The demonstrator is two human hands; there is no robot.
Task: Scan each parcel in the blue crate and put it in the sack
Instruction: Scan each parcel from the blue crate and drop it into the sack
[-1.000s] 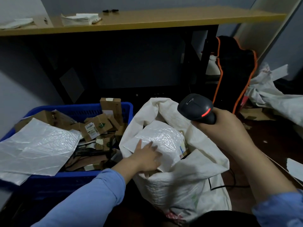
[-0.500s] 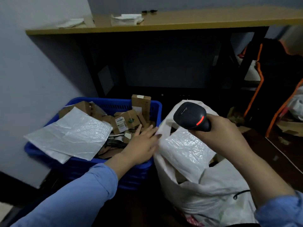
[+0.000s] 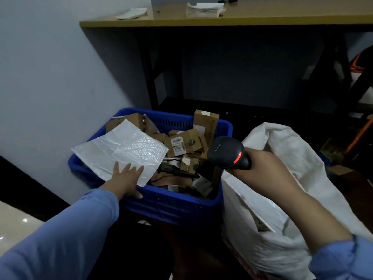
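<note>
Left grip (image 3: 126, 179) is coming off the sack (image 3: 292, 154), now lying fingers-apart and flat on the white mailer (image 3: 121, 152) atop the blue crate (image 3: 201, 201), nothing clamped yet. Right grip (image 3: 262, 166) is staying clamped on the scanner (image 3: 228, 153), sack directly under it, so the next parcel cycle is likely starting.

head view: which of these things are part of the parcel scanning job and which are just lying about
In the job:
blue crate
white mailer under the left hand
cardboard parcels
scanner held in the right hand
white sack

Lying about:
folded papers on the wooden shelf
white scrap, also on that shelf
</note>
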